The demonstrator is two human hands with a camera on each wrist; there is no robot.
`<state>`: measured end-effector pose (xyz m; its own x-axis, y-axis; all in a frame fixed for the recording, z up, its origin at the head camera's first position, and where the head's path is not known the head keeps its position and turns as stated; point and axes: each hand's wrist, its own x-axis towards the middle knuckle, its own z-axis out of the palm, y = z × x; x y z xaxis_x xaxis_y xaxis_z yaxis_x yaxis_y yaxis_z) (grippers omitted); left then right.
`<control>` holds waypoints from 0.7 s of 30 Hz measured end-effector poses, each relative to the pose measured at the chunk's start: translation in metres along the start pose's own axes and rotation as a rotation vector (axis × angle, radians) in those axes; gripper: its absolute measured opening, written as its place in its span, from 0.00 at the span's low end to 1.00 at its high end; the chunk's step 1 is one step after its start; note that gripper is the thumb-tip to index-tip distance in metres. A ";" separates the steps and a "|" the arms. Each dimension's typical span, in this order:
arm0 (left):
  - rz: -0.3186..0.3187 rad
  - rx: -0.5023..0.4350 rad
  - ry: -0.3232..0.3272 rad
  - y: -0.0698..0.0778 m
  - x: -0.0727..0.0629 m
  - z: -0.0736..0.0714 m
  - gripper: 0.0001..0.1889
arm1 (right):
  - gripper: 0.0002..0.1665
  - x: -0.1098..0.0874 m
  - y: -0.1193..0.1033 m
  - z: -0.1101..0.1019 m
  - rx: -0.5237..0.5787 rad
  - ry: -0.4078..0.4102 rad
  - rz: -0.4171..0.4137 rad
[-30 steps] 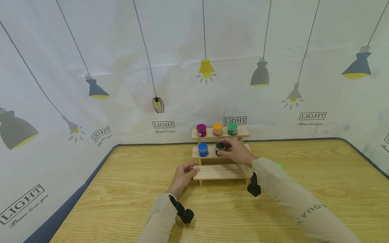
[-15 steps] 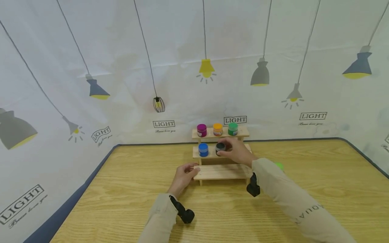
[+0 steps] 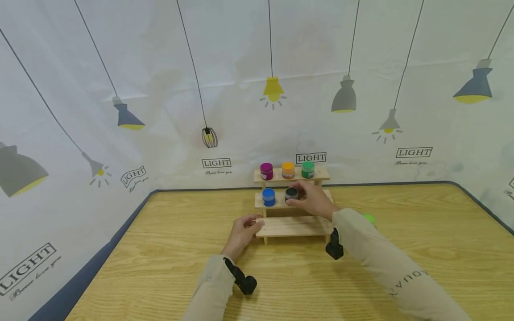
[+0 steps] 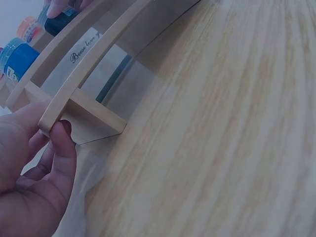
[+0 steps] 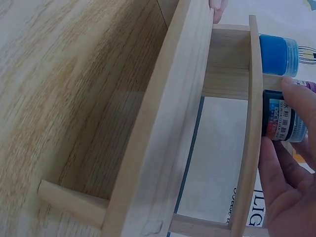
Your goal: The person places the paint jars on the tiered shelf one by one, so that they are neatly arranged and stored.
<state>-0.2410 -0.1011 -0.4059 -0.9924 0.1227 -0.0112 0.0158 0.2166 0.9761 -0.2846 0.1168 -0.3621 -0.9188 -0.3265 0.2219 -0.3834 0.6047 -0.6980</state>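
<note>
A three-step wooden stand [image 3: 297, 226] is on the table. My left hand [image 3: 242, 232] pinches the left end of its lowest step between thumb and fingers, seen close in the left wrist view. On the middle step, my right hand [image 3: 315, 199] grips a black paint jar [image 3: 291, 195] with thumb and fingers around its sides. The right wrist view shows the jar's printed label [image 5: 280, 118] and its base against the step. Left of it sits a blue paint jar [image 3: 269, 197]. Purple [image 3: 267, 171], orange [image 3: 288, 170] and green [image 3: 308, 170] paint jars line the top step.
A light green round thing [image 3: 369, 219] lies to the right on the wood-grain table [image 3: 160, 267], partly hidden by the right sleeve. Behind the stand rises a white backdrop [image 3: 237, 111] printed with lamps. A black camera mount sits on each wrist.
</note>
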 end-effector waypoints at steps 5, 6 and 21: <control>0.002 0.003 -0.007 0.000 0.000 -0.001 0.16 | 0.30 -0.002 0.002 -0.002 0.017 -0.005 -0.023; 0.002 0.004 -0.007 0.000 -0.001 -0.001 0.16 | 0.30 -0.003 0.002 -0.003 0.025 -0.011 -0.031; 0.020 0.000 -0.008 0.000 -0.001 -0.001 0.16 | 0.33 -0.028 0.004 -0.027 0.047 -0.093 -0.076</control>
<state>-0.2399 -0.1019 -0.4061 -0.9909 0.1344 0.0069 0.0359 0.2143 0.9761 -0.2628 0.1483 -0.3525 -0.8738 -0.4373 0.2125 -0.4446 0.5417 -0.7133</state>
